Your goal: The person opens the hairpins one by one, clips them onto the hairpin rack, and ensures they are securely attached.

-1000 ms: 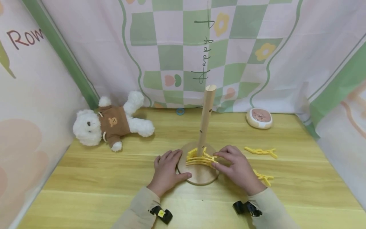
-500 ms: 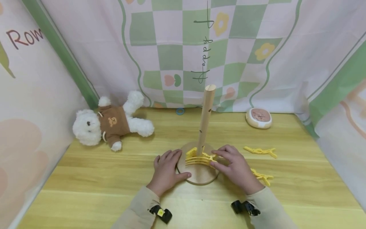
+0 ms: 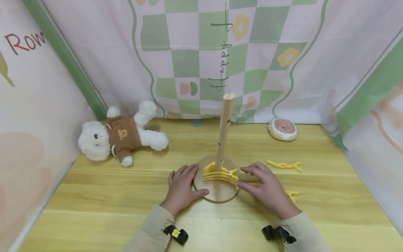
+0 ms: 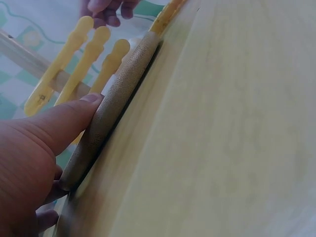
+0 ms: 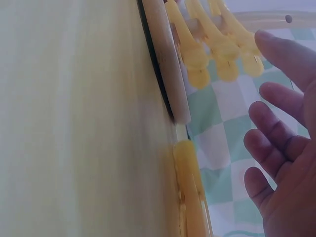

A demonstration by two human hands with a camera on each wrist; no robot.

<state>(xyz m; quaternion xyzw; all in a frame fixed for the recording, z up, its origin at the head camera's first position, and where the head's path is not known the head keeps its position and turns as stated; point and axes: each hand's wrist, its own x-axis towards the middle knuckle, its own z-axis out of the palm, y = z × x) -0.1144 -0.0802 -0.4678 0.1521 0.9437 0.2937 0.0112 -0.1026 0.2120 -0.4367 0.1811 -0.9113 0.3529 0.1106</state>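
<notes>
A wooden post (image 3: 224, 129) stands upright on a round wooden base (image 3: 218, 196). Several slim yellow plastic pieces (image 3: 221, 175) with forked, knobbed ends are stacked around the foot of the post; the left wrist view shows three yellow bars (image 4: 89, 47) one above another, apart. My left hand (image 3: 181, 189) holds the base at its left edge, thumb (image 4: 74, 116) on the near side and fingers round the far side. To the right of the stack, my right hand (image 3: 267, 189) has its fingers spread with nothing held, fingertips close to the yellow ends (image 5: 224, 54).
Two loose yellow pieces lie to the right: one farther back (image 3: 284, 166), the other (image 3: 292, 196) partly behind my right hand. A white plush bear (image 3: 122, 134) in a brown top lies at left. A blue ring (image 3: 196, 122) and a rounded white-and-pink device (image 3: 282, 129) are at the back.
My right hand has let go of the end of a yellow piece in the stack and drawn slightly right. My left hand keeps its hold on the base.
</notes>
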